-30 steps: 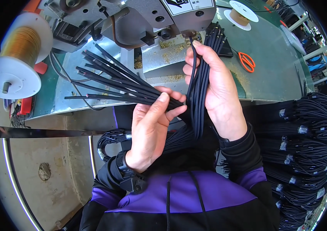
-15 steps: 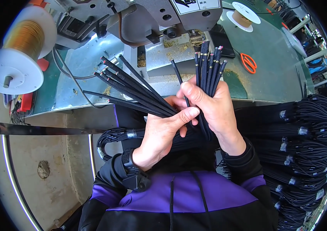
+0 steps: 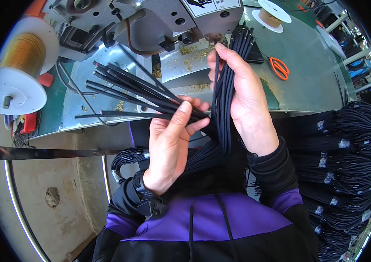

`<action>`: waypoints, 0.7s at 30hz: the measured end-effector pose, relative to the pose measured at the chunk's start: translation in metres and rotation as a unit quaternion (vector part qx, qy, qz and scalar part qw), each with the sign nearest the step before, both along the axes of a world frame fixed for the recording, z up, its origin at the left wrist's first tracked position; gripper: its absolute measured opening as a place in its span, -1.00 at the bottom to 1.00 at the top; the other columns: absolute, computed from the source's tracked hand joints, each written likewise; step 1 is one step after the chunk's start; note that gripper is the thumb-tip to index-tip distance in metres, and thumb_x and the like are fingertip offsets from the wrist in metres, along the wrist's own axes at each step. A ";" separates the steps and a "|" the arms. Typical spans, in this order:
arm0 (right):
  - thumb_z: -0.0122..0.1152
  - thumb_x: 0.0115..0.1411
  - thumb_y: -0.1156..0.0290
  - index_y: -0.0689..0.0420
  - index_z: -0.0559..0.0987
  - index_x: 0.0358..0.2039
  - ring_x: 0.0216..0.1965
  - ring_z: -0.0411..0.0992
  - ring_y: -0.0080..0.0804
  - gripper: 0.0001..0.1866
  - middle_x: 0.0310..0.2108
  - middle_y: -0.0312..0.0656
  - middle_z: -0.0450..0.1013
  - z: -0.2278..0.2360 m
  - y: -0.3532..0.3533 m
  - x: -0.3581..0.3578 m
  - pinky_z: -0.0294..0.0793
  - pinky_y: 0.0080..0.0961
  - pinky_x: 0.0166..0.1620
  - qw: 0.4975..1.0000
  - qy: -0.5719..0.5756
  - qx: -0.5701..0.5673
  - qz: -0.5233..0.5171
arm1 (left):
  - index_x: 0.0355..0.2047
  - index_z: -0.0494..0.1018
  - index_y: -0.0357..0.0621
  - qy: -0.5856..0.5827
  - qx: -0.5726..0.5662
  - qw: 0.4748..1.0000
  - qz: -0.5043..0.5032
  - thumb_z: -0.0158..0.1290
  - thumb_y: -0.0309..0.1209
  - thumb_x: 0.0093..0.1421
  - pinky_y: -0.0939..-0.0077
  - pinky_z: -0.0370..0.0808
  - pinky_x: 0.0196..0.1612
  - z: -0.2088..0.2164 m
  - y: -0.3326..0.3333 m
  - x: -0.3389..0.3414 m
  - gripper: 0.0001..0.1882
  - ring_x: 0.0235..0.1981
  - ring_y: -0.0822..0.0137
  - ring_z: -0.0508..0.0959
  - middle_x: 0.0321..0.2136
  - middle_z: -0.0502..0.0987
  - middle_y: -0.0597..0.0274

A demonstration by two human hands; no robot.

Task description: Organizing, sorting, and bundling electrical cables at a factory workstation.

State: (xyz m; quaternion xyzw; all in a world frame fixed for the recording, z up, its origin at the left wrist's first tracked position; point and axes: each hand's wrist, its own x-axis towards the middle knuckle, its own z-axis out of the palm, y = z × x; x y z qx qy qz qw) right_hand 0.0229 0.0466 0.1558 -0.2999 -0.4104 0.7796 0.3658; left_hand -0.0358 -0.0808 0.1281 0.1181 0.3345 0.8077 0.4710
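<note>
My left hand [image 3: 170, 135] is closed round a fan of black braided cords [image 3: 128, 87], whose cut ends spread to the left over the bench edge. A second bunch of black cords [image 3: 225, 91] stands nearly upright in my right hand [image 3: 249, 94]. Its thumb and fingertips pinch one cord's end close under the head of a grey metal machine [image 3: 150, 26]. Small gold bands show near some tips of the right bunch. Both bunches meet below my hands and run down toward my lap.
A large white spool of gold strip [image 3: 24, 52] stands at the left, and a smaller spool [image 3: 270, 17] at the back right. Orange-handled scissors [image 3: 278, 68] lie on the green bench [image 3: 312, 83]. Bundled black cords [image 3: 347, 166] are piled at my right; a metal-legged frame [image 3: 15, 201] stands left.
My right hand has moved up and forward, bringing a single cord's tip to the machine head. My left hand has shifted left and slightly up with its fan of cords.
</note>
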 end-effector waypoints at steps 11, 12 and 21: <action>0.11 0.05 0.19 0.16 0.46 -0.52 -0.66 0.13 -0.73 -0.73 -0.71 -0.44 0.21 -0.001 -0.032 0.023 0.08 -0.78 -0.57 0.987 -0.072 0.141 0.010 | -0.34 0.35 -0.22 0.138 -0.130 0.968 -0.168 -0.04 -0.38 0.15 0.71 0.33 -0.55 -0.001 -0.005 0.007 -0.84 -0.35 0.35 0.49 -0.44 0.44 0.17; 0.11 0.05 0.20 0.16 0.45 -0.52 -0.67 0.12 -0.73 -0.74 -0.71 -0.45 0.20 -0.001 -0.027 0.025 0.07 -0.79 -0.58 0.991 -0.047 0.119 0.028 | -0.34 0.35 -0.22 0.126 -0.110 0.976 -0.138 -0.05 -0.38 0.15 0.68 0.34 -0.53 -0.004 -0.005 0.008 -0.84 -0.35 0.35 0.49 -0.44 0.44 0.17; 0.08 0.06 0.26 0.16 0.44 -0.55 -0.70 0.06 -0.74 -0.78 -0.74 -0.48 0.15 0.007 -0.004 0.008 0.00 -0.78 -0.63 0.996 0.010 -0.062 0.060 | -0.33 0.35 -0.21 -0.005 0.012 1.000 -0.024 0.02 -0.39 0.11 0.60 0.44 -0.43 0.005 -0.001 0.004 -0.83 -0.36 0.37 0.49 -0.43 0.46 0.20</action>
